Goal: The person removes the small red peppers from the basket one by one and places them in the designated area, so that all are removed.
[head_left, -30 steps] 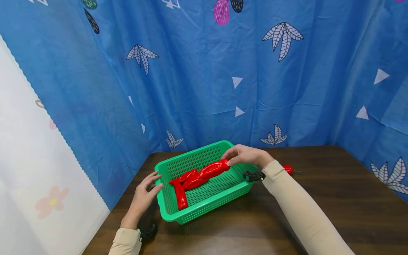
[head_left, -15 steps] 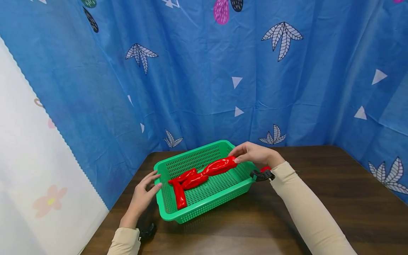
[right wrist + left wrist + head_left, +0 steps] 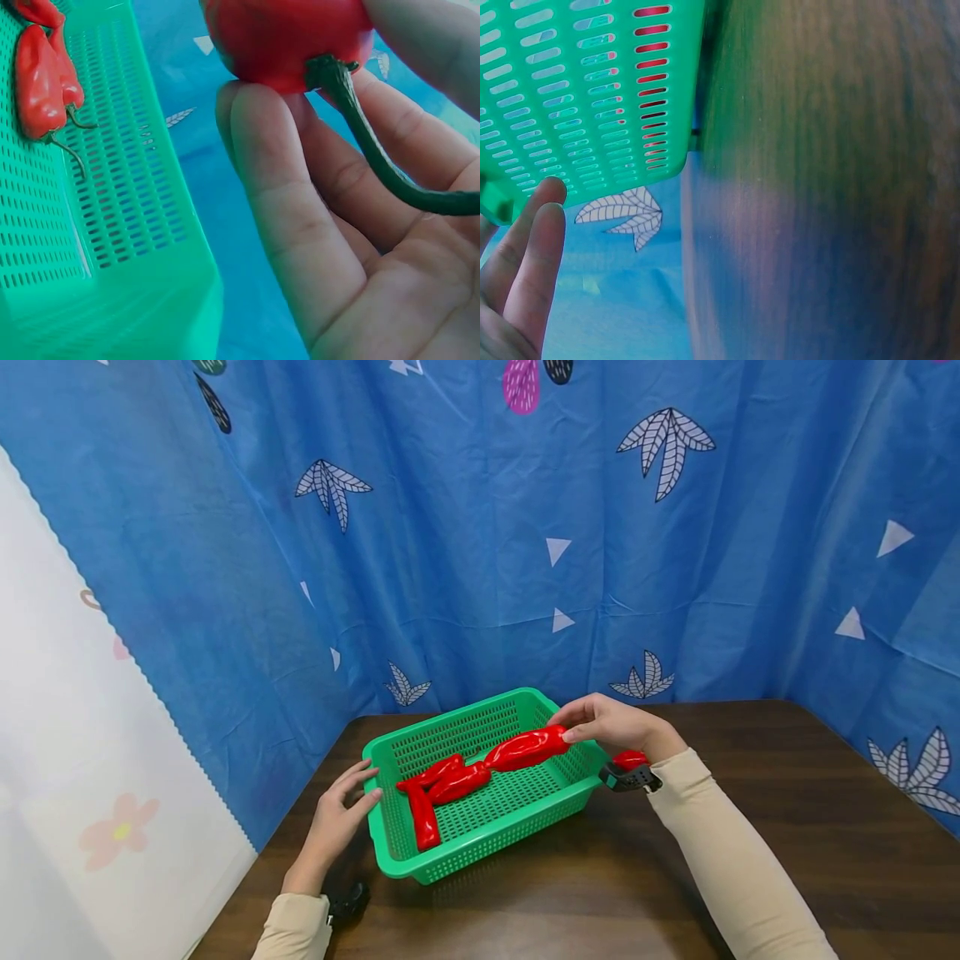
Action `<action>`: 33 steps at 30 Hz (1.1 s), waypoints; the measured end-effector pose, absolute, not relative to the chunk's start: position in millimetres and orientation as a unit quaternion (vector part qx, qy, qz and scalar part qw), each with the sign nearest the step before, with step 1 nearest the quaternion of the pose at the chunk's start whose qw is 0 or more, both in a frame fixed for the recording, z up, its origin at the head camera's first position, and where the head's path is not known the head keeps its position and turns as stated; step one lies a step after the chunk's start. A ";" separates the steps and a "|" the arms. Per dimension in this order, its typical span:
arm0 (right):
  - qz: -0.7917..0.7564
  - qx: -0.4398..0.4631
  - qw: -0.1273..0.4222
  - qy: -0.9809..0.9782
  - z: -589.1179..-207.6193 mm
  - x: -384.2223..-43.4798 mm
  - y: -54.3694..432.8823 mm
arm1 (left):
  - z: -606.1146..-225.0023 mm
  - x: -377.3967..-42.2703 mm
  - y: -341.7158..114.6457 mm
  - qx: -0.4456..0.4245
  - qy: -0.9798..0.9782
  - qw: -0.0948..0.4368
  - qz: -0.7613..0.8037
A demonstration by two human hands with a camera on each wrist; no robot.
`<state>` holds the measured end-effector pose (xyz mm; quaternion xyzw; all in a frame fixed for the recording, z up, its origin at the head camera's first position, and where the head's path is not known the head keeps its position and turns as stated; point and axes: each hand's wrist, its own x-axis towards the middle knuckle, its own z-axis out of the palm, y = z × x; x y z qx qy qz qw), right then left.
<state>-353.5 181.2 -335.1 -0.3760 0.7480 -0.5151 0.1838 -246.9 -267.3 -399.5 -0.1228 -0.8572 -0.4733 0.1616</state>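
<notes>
My right hand pinches the stem end of a long glossy red pepper between thumb and fingers, over the right part of a green plastic basket. The right wrist view shows the green stem curving across the palm. Several other red peppers lie inside the basket toward its left end. At the basket's left end is my left hand, its fingers extended and spread at the rim; the left wrist view shows fingertips close against the slotted wall.
Another red pepper lies on the dark wooden table to the right of the basket, partly hidden by my right wrist. A patterned blue curtain hangs behind the table, with a white cloth at left.
My right hand has moved right and slightly up, drawing the pepper away from the others. The basket and my left hand have stayed nearly in place.
</notes>
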 end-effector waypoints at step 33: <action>-0.544 -0.378 0.142 0.736 -364.0 -331.6 231.4 | -426.7 -269.2 -282.9 -0.124 -0.861 0.173 -0.462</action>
